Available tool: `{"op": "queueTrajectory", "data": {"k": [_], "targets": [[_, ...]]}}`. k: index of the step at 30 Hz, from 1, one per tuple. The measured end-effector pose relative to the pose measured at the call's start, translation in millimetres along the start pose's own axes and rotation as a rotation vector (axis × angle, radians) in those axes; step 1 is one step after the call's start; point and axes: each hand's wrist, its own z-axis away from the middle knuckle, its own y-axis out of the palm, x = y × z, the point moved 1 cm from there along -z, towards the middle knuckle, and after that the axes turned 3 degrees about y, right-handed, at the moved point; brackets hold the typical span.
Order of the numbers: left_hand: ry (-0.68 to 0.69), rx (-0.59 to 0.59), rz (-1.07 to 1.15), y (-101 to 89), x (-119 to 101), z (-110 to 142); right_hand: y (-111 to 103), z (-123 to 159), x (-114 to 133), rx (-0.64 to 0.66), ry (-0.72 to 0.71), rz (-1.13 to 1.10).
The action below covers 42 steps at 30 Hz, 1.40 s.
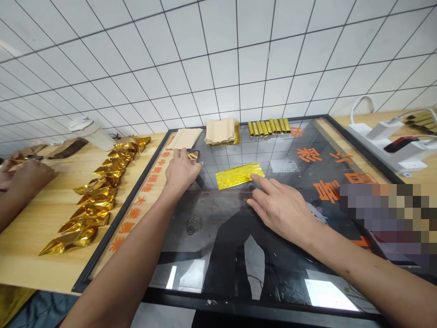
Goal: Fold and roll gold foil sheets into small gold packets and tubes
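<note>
One yellow foil strip (239, 176) lies toward the back edge of the glass panel (221, 207), likely best steadied by light fingertip pressure from our loosely open right hand (285, 205), while we cannot tell whether our left hand (182, 171) grips the dark box (194, 156) at its fingers.

1. Left hand (182, 171), at nine o'clock: bare, with slim fingers and a smooth back.
2. Left forearm (126, 255), at eight o'clock: bare, widening from a narrow wrist.
3. Right hand (280, 205), at four o'clock: bare, with slender, tapering fingers.
4. Right forearm (372, 280), at four o'clock: bare, bearing a small, dark, round spot (348, 271).
</note>
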Motion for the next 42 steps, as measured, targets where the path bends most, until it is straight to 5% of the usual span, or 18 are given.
{"op": "queueTrajectory", "data": {"k": [19, 24, 31, 42], "targets": [[0.005, 0.014, 0.058, 0.3, 5, 1, 0, 0, 0, 0.022, 0.003, 0.013], [0.258, -0.027, 0.067, -12.1, -11, 19, -2, -1, -2, 0.036, 0.013, -0.003], [0.689, 0.0, 0.26, -22.5, -53, 80, 0, -3, -8, 0.041, 0.032, 0.028], [0.98, 0.03, 0.234, -3.8, -69, 118, 10, -8, 6, 0.054, -0.038, -0.006]]}}
